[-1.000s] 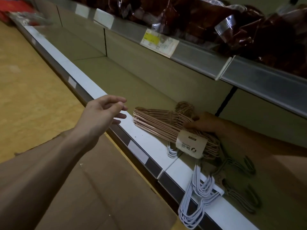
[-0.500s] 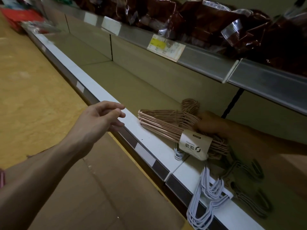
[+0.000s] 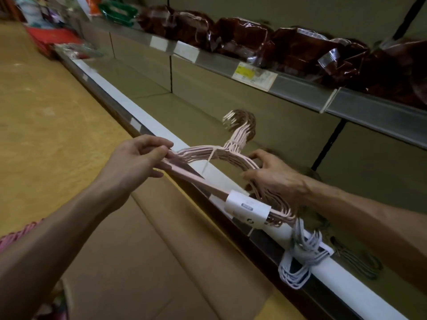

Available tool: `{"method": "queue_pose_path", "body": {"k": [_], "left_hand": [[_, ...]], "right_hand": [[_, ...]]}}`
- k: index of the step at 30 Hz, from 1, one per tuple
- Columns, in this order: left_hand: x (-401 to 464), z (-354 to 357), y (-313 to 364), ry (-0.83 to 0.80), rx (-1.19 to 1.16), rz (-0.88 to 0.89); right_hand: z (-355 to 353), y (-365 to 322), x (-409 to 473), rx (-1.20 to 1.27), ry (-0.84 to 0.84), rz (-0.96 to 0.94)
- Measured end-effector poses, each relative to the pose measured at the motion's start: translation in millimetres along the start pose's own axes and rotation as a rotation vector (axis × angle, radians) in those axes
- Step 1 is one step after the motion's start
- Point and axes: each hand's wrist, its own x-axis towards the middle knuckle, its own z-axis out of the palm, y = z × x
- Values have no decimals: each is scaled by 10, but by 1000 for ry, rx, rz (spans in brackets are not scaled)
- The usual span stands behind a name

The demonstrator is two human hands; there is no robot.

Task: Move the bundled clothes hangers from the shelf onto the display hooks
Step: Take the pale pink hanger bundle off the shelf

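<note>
A bundle of pink clothes hangers (image 3: 219,155) with a white paper label (image 3: 248,207) is held upright above the shelf's front edge, hooks pointing up. My left hand (image 3: 136,158) pinches its left shoulder end. My right hand (image 3: 275,179) grips the right shoulder, fingers wrapped over the wires. A bundle of white hangers (image 3: 300,257) hangs over the shelf's white front strip (image 3: 147,118) to the right. A darker bundle of hangers (image 3: 358,262) lies on the shelf behind it. No display hooks are in view.
The lower shelf (image 3: 191,112) stretches away to the left. An upper shelf (image 3: 300,88) above carries dark red plastic-wrapped packs (image 3: 295,47) and price tags. Flat brown cardboard (image 3: 161,262) lies on the yellow floor below me. Red goods (image 3: 53,38) sit far left.
The pink bundle lay flat on the shelf under my right hand. Now it is lifted upright off the shelf, and my left hand has closed on its left end.
</note>
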Motion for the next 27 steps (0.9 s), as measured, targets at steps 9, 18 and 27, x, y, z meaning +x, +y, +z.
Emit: {"method": "queue_pose_path", "body": {"k": [9, 18, 27], "left_hand": [[-116, -454, -41, 86, 96, -19], [-148, -455, -88, 43, 215, -101], [-210, -551, -276, 165, 156, -119]], "right_hand": [[839, -321, -32, -175, -99, -128], [1527, -450, -159, -105, -282, -168], [1687, -480, -208, 180, -585, -18]]}}
